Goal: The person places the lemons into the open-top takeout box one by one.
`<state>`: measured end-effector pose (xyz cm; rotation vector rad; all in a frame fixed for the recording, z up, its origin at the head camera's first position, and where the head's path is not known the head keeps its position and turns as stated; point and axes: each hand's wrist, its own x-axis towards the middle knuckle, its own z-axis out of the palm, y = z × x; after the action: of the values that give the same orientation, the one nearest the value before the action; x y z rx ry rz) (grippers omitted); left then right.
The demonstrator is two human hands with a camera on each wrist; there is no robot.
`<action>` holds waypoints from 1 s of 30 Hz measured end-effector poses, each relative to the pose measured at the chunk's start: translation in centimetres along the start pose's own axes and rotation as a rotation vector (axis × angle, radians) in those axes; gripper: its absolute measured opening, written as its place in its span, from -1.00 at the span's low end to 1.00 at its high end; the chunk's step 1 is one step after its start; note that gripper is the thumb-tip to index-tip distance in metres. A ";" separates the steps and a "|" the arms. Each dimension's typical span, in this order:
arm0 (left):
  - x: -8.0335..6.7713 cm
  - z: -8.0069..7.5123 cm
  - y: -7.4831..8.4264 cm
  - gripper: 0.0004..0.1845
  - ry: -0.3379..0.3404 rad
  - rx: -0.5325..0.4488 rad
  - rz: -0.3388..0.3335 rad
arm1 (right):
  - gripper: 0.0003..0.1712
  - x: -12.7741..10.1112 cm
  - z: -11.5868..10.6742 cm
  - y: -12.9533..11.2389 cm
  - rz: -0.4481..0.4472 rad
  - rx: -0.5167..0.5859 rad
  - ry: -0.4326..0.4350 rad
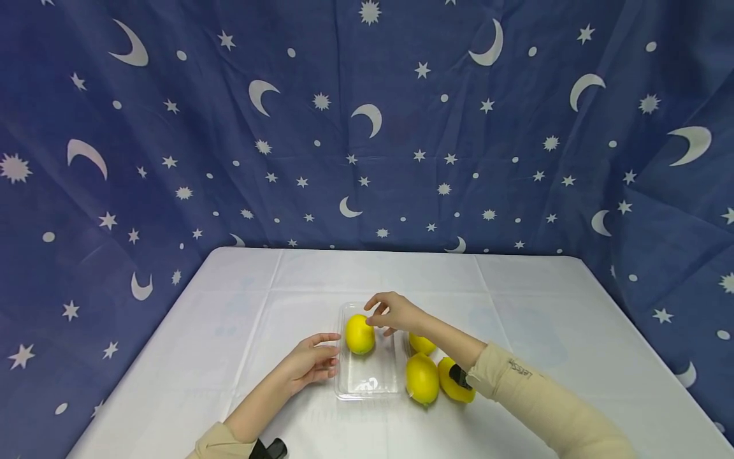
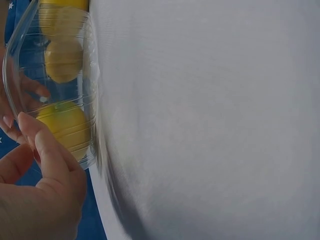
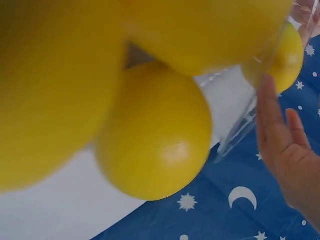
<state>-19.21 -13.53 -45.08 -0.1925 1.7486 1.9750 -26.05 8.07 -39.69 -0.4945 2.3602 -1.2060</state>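
Clear plastic forms the shallow tray [image 1: 367, 382] that lies near the front edge of the white-covered table [image 1: 229, 299] in the head view. One lemon [image 1: 360, 333] sits at the tray's far end. The right hand [image 1: 395, 312] reaches over it, fingertips touching the lemon's top, fingers loosely bent rather than clamped. The left hand [image 1: 309, 363] rests against the tray's left wall with straight fingers. Three more lemons [image 1: 422, 378] lie just beside the tray's right wall, under the right forearm.

From the left wrist, the left hand [image 2: 37, 195] has relaxed fingers touching the tray [image 2: 87, 75], yellow fruit showing through it.

From the right wrist, blurred lemons [image 3: 155, 132] fill the frame; the left hand [image 3: 285, 150] lies flat against the tray wall [image 3: 245, 125].
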 end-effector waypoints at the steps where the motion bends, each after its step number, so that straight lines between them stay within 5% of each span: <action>1: 0.0 0.0 0.0 -0.50 0.000 -0.001 0.000 | -0.65 -0.1 -0.1 0.1 -0.004 0.003 -0.004; 30: 0.0 0.2 -0.3 -0.49 0.018 -0.011 0.011 | -0.71 -4.8 -2.2 0.7 -0.050 0.128 -0.021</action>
<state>-19.07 -13.34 -45.33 -0.2052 1.7542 1.9967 -23.26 12.34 -38.01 -0.5239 2.2484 -1.3574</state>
